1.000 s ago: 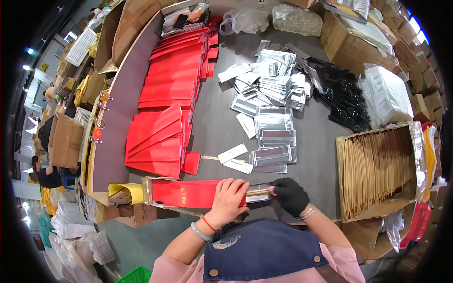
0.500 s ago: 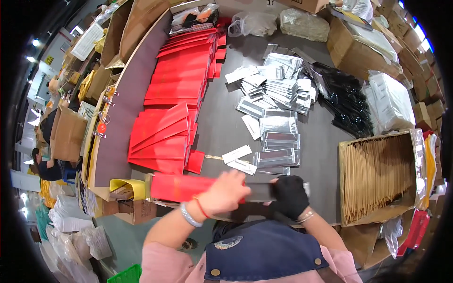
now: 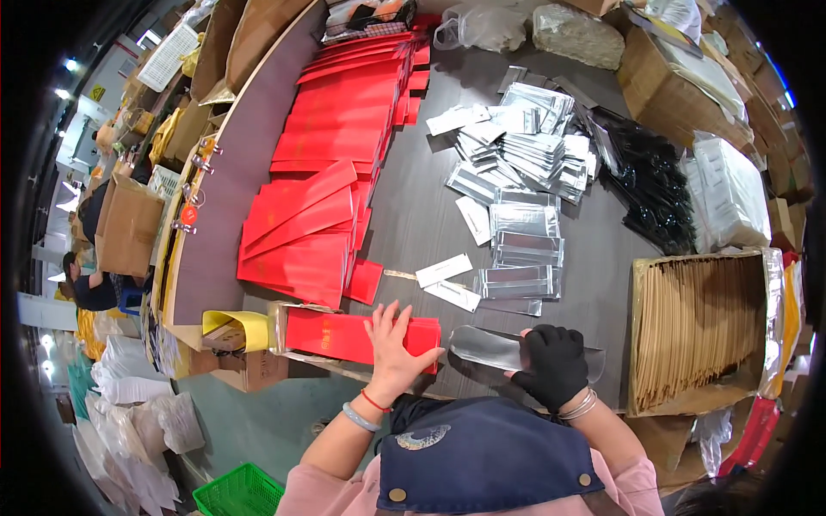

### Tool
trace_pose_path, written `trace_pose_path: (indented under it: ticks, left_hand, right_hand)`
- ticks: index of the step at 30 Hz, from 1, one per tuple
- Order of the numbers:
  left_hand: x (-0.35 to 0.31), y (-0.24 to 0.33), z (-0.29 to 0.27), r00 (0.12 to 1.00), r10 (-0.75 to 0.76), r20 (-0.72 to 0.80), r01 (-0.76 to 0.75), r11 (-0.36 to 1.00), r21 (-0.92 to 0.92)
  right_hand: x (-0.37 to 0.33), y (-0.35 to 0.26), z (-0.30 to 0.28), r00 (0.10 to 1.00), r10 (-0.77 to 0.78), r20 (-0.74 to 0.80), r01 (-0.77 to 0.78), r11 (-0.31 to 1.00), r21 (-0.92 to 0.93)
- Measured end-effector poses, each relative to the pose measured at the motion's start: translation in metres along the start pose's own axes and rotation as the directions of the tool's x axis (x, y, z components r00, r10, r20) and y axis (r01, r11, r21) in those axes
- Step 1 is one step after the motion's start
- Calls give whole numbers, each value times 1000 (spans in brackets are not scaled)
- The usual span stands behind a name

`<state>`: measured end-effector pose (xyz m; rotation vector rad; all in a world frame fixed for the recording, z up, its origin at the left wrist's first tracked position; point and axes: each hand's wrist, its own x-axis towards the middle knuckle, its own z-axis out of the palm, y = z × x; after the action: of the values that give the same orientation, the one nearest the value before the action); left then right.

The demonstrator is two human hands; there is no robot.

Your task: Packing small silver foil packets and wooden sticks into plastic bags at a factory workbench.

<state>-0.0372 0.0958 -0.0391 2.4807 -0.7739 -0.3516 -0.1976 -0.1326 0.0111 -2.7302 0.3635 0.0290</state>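
Observation:
My left hand [image 3: 394, 344], bare, with a red cord and a pale bangle at the wrist, rests with fingers spread on the right part of a stack of long red envelopes [image 3: 331, 335]. The stack lies at the table's near edge, its left end against a small cardboard box. To its right, my right hand [image 3: 551, 365], in a black fingerless glove, grips a clear plastic sleeve [image 3: 482, 347] lying flat. The glove hides the sleeve's middle. Just beyond the hands lie two white slips [image 3: 449, 284] and a column of silvery clear packets [image 3: 519, 282].
More red envelopes [image 3: 323, 206] fan along the left wall. Farther back are a heap of silvery packets [image 3: 533, 142] and a pile of black sleeves [image 3: 645, 185]. An open carton of brown cardboard pieces [image 3: 701, 331] stands at right. A yellow holder [image 3: 237, 329] sits by the near left corner.
My left hand has opened from a closed grip, and its fingers now spread over the red stack. The clear sleeve lies flatter under my right hand. The whole view has shifted slightly.

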Motion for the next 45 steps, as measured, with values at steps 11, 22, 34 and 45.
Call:
trace_pose_path:
  ticks: [11,22,34,45]
  left_hand:
    - [37,-2,3,992,122,39,-118,989,-90]
    - [124,8,14,886,463,-40,-442,866,235]
    - [108,73,47,848,519,108,-529,842,103]
    - [19,49,-4,882,445,155,-442,895,-54]
  right_hand:
    - [42,-40,44,951,-282,-130,304,930,206]
    - [-165,229,8,410,566,-715,-705,694,145]
    - [-164,226,5,434,741,-512,-828,552,96]
    - [-42,66,-10,962,175,-209,-108,948,300]
